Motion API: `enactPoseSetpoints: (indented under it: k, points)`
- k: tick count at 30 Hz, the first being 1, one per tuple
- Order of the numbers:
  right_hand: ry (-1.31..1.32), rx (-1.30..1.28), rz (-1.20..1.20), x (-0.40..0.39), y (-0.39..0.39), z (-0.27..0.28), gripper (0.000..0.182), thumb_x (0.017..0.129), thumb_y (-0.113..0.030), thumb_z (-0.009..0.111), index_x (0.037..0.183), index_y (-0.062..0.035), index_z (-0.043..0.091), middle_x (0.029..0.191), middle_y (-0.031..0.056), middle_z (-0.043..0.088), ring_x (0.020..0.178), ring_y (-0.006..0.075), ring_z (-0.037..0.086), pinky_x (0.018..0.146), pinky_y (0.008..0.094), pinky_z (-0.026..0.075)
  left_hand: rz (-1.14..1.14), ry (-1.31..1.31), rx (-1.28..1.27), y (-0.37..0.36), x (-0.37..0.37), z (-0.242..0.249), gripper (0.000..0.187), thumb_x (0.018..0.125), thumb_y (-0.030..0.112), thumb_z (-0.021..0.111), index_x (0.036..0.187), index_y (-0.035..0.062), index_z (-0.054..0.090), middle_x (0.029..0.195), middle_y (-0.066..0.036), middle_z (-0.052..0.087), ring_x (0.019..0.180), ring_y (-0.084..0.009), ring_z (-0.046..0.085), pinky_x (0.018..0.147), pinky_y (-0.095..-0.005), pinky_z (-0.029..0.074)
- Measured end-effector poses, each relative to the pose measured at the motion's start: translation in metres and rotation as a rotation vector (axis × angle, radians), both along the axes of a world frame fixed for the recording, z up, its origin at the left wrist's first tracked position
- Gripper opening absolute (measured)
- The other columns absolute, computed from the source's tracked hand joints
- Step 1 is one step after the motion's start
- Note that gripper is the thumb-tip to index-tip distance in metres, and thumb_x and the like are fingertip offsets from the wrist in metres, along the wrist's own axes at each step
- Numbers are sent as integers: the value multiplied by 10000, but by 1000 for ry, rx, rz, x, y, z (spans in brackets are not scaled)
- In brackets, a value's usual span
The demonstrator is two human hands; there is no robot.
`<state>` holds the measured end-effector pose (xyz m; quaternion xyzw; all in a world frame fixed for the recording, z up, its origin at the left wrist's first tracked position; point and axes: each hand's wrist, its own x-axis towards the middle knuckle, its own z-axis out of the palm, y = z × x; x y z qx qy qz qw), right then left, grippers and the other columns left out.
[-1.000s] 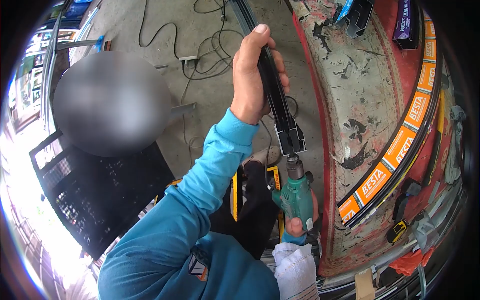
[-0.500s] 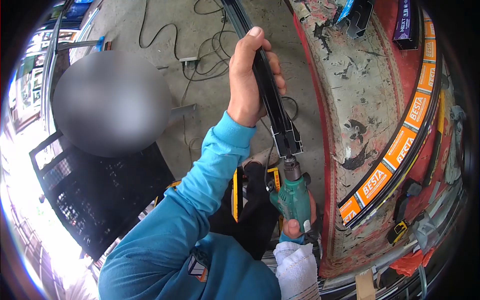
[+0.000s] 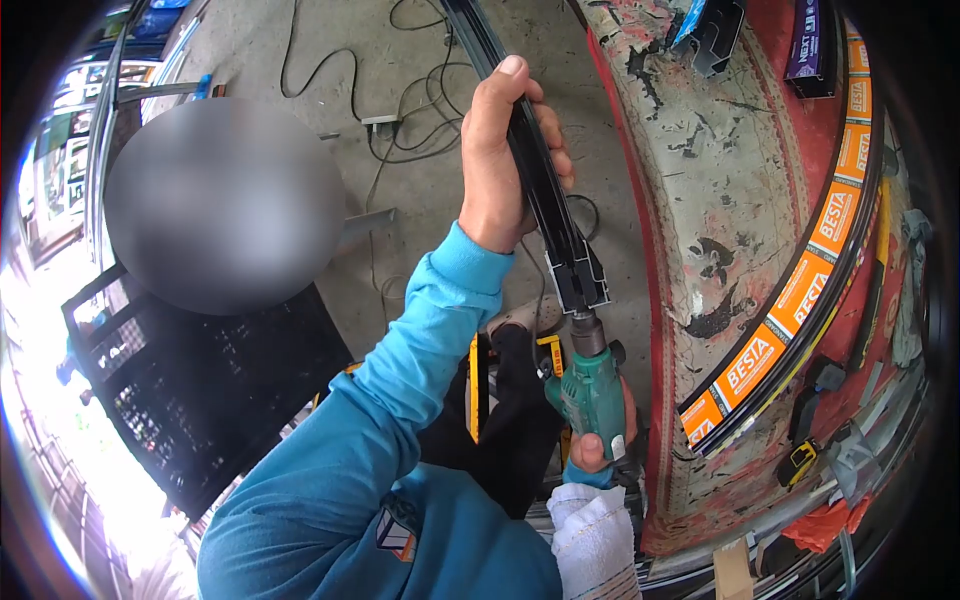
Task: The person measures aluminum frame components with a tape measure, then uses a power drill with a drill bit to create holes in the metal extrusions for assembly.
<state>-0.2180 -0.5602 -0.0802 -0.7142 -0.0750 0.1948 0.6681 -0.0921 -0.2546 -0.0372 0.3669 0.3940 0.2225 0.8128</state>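
Observation:
My left hand (image 3: 512,150) is wrapped round a long black metal profile (image 3: 545,180), its thumb lying along the top. The profile runs from the top middle down to an open, channelled end near the centre. My right hand (image 3: 600,440) grips a green power drill (image 3: 588,392) by its lower part, partly hidden behind the tool. The drill's metal chuck (image 3: 588,335) points up at the profile's end and sits right against it or very near. Whether the bit is inside the profile cannot be made out.
On the right stands a worn red-edged surface (image 3: 715,230) bearing orange-labelled strips (image 3: 750,365), a purple-labelled piece (image 3: 808,50) and a tape measure (image 3: 800,462). Cables and a power strip (image 3: 380,120) lie on the floor. A dark mesh panel (image 3: 230,390) is at left.
The drill has tilted slightly, and its chuck looks blurred where it was sharp before. The profile's lower end has shifted slightly up and right, with my left hand still round it.

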Motion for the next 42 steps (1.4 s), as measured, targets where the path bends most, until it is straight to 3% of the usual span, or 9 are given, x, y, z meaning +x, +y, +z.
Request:
enactPoseSetpoints:
  k: [28, 36, 42]
  points:
    - [-71, -5, -3, -3, -3, -14, 876, 775, -569, 624, 1294, 117, 457, 1086, 221, 608, 859, 276, 650, 685, 362, 559, -8, -8, 22, 2, -3, -2, 473, 874, 562, 543, 939, 94, 520, 623, -13, 478, 486, -126, 495, 443, -281, 411]
    - [-42, -60, 45, 2, -7, -10, 904, 771, -600, 635, 1298, 114, 461, 1140, 224, 607, 960, 296, 642, 827, 400, 535, -17, -14, 29, 2, -2, -3, 476, 874, 565, 542, 942, 94, 523, 625, -16, 486, 487, -126, 504, 440, -281, 416]
    - [-46, -91, 33, 1, -11, -10, 927, 759, -612, 640, 1296, 122, 461, 1152, 226, 605, 993, 303, 633, 834, 402, 532, -20, -12, 34, 0, -3, -3, 471, 873, 564, 543, 926, 95, 530, 619, -15, 486, 483, -124, 509, 438, -278, 419]
